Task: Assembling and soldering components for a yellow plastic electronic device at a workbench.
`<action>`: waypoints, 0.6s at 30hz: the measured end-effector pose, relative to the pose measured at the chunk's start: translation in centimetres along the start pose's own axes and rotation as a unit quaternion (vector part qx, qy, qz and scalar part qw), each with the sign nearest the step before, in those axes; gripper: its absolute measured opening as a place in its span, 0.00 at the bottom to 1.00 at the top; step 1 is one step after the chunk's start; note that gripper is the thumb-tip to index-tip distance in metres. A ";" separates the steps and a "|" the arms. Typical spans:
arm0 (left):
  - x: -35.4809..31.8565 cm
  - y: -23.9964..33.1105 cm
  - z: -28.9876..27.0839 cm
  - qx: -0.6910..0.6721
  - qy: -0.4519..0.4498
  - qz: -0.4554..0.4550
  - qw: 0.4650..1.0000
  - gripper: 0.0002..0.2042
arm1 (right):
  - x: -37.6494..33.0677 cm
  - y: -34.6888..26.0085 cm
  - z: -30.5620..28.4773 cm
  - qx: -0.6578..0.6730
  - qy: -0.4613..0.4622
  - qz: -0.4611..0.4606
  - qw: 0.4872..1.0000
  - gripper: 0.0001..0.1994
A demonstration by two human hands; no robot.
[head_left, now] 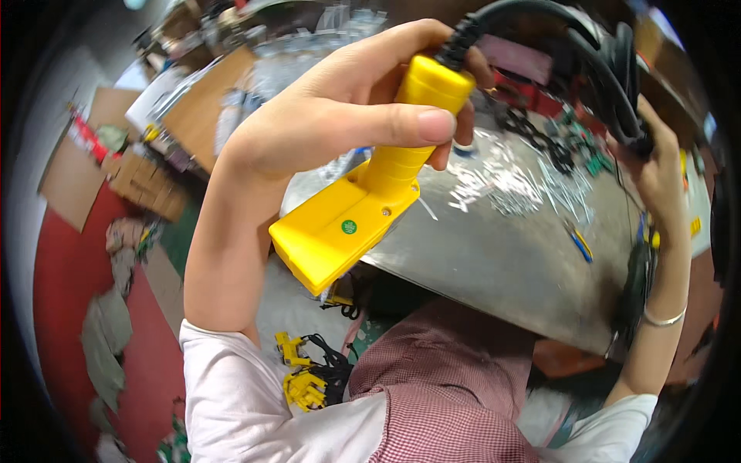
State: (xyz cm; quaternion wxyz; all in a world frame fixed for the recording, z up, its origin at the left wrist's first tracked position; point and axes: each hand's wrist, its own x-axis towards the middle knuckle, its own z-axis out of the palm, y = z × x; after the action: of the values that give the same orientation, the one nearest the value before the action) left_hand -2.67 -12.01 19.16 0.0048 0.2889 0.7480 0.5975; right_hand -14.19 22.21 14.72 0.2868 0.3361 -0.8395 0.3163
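My left hand (309, 127) is wrapped round the grip of a yellow plastic handset (340, 231), raised above the table's near left edge. Its wide, box-shaped end points down toward me, showing small screws and a round green sticker. From the upper end of the grip, a ribbed black sleeve leads into a thick black cable (532, 8). The cable arcs over to the right and hangs there in bunched loops. Around those loops my right hand (656, 166) is closed, its fingers partly hidden behind the cable.
A grey metal table (494, 262) bears a heap of screws and small white pieces (509, 181), green parts (594, 158) and a blue-and-yellow hand tool (579, 243). More yellow handsets (305, 390) with black cables lie below, left of my lap. Cardboard boxes (147, 181) stand at the left.
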 end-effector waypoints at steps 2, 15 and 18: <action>-3.1 0.8 -2.4 0.007 0.009 -0.004 1.000 0.29 | 1.4 -4.8 2.2 0.124 -0.091 0.018 0.988 0.23; -30.3 -20.6 -5.0 0.170 0.040 -0.294 0.940 0.13 | -4.8 -19.7 20.3 0.233 -0.376 -0.151 0.884 0.23; -36.0 -29.3 -5.5 0.388 0.000 -0.512 0.767 0.10 | -7.5 -16.0 22.0 0.197 -0.329 -0.058 0.922 0.15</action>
State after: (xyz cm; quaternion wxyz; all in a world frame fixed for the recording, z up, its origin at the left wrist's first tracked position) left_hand 12.89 -36.13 -17.72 0.1969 -0.1596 0.9531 0.1653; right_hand -3.64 -0.02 0.97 -0.0604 0.5189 -0.7863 0.3299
